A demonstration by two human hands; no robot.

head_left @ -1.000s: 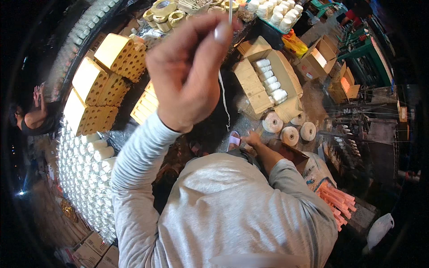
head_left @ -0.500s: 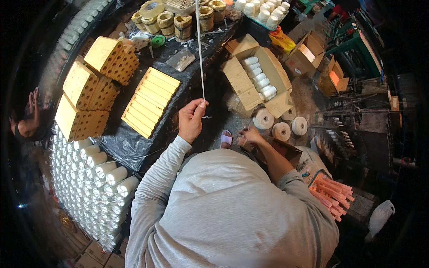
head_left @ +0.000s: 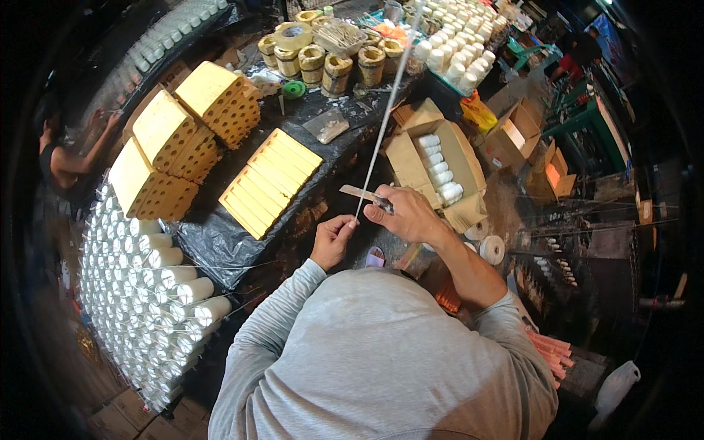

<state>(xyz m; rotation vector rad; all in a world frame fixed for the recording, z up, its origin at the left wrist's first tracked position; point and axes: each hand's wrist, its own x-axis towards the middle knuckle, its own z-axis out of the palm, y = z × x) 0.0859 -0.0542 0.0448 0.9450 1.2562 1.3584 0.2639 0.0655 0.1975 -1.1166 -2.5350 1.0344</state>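
A taut white cord [head_left: 380, 135] runs down from the top of the view to my left hand [head_left: 335, 240], whose thumb and fingers pinch its lower end. My right hand [head_left: 412, 214] is closed around the dark handle of a knife [head_left: 356, 193]. Its flat blade points left and crosses the cord just above my left fingertips. Whether the edge touches the cord, I cannot tell.
A black-covered table [head_left: 220, 246] bears a yellow grooved slab [head_left: 270, 183], yellow blocks with holes [head_left: 167, 125] and several tubs [head_left: 336, 75]. White cylinders [head_left: 178, 276] crowd the lower left. An open carton [head_left: 405, 158] holds white rolls. Another person [head_left: 70, 158] is at far left.
My right hand has come up from low on the right with a knife, to the cord beside my left hand. The left hand keeps its pinch, slightly lower. The view has shifted.
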